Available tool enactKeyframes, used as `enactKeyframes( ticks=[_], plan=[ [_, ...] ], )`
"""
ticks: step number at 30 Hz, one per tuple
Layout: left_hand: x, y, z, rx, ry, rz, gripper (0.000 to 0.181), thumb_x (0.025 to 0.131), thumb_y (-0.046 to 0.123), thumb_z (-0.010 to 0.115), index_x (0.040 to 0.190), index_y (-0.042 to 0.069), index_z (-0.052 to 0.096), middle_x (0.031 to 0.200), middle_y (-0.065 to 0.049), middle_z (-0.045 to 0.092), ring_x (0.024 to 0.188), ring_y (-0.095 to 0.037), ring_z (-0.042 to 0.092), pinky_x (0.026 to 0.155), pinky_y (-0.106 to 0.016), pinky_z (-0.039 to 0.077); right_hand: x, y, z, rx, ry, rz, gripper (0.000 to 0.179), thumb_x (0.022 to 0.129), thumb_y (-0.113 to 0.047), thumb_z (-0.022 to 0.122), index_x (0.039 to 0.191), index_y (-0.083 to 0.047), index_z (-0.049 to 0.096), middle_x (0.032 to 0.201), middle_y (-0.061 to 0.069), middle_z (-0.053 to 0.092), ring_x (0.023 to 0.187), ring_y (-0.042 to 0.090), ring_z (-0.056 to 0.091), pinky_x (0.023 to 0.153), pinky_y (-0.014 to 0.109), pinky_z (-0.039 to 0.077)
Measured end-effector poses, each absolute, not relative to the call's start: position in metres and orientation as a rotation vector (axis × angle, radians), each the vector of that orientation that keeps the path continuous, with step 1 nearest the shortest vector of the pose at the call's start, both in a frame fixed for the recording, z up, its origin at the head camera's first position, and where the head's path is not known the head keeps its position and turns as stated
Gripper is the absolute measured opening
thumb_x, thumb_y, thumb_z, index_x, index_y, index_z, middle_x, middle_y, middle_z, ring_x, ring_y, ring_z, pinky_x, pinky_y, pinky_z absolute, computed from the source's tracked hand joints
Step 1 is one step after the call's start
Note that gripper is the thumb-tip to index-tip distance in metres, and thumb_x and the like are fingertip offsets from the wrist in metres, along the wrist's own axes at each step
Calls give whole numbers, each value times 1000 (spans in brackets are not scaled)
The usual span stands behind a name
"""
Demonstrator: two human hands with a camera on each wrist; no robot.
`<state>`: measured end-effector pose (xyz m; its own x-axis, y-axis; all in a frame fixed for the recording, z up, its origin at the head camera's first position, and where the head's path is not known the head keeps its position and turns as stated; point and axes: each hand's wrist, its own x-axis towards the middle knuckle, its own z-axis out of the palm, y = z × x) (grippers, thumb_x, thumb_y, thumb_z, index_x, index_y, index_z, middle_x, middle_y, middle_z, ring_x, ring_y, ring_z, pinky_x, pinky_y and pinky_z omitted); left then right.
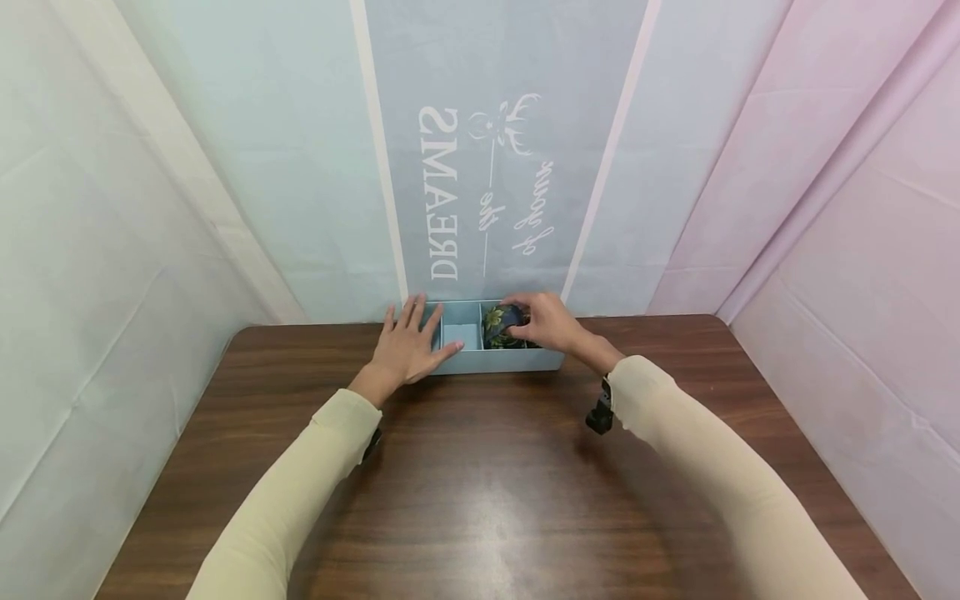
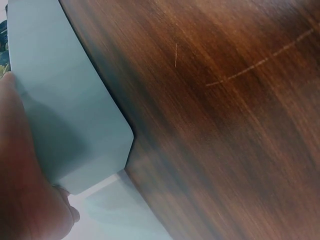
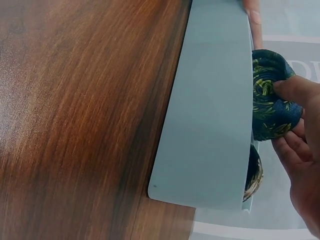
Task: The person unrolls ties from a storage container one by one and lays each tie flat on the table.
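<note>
Left hand: my left hand (image 1: 408,346) is spreading wide over the left end of the box (image 1: 495,362), fingers straight and thumb reaching to the front rim, probably steadying it.
Right hand: my right hand (image 1: 553,323) is pinching the dark patterned rolled cloth (image 3: 270,112), thumb pressing its coiled face and fingers supporting it from behind, a narrow grip that is likely stopping the coil from unwinding.
Rolled cloth: it is sitting at a right-of-middle compartment, rising above the front rim; I cannot tell whether it is touching the bottom.
Second roll: another roll (image 3: 254,172) is lying lower, in the right end compartment, its walls presumably helping it stay coiled.
Box: it is standing upright at the table's (image 1: 480,467) far edge, just beside the curtain (image 1: 315,167), which is perhaps backing it.
In the way: the divider (image 1: 482,327) and rim are bounding the roll's space; my left hand is covering the leftmost compartment.
Around: black wrist gear (image 1: 600,412) is hanging below my right cuff; white lettering (image 1: 442,192) is showing behind.
</note>
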<state>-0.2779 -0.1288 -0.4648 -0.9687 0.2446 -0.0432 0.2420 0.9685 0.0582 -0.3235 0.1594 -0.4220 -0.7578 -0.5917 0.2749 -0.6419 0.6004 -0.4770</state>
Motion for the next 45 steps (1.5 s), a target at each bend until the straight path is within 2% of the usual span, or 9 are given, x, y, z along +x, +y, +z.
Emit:
enactKeyframes(
  ticks=[5,12,28,37,45],
  plan=[
    [-279,-128,-467,392,3056,99,97,99,85,21,173,24,7,178,-13,-6,165,-33,-6,130,-61,-4,-323,164,-418,1057,-2714,927,46,88,-10,84,131,0,72,109,16,77,78,21,66,68,35,54],
    [-278,-130,-469,396,3052,127,96,100,84,24,173,24,6,178,-11,-9,165,-31,-8,130,-61,-5,-321,168,-413,1067,-2697,997,45,90,-7,82,133,1,70,114,17,77,93,25,73,70,35,56],
    [-277,-133,-466,407,3059,139,99,98,87,21,173,23,8,178,-13,-7,165,-34,-6,130,-61,-5,-309,167,-395,1067,-2647,1002,44,89,-9,84,130,1,72,112,17,77,97,27,75,74,39,62],
    [-277,-133,-465,417,3077,158,96,100,83,27,173,22,11,178,-14,-4,165,-34,-3,130,-61,-5,-293,164,-385,1100,-2631,984,45,87,-10,86,129,2,73,118,18,76,100,30,77,87,45,64],
    [-278,-132,-466,426,3083,175,96,100,83,27,172,21,14,178,-15,-1,165,-35,-1,130,-62,-4,-278,164,-382,1162,-2617,994,48,85,-8,88,129,2,73,117,19,77,101,29,78,84,43,65]
  ],
)
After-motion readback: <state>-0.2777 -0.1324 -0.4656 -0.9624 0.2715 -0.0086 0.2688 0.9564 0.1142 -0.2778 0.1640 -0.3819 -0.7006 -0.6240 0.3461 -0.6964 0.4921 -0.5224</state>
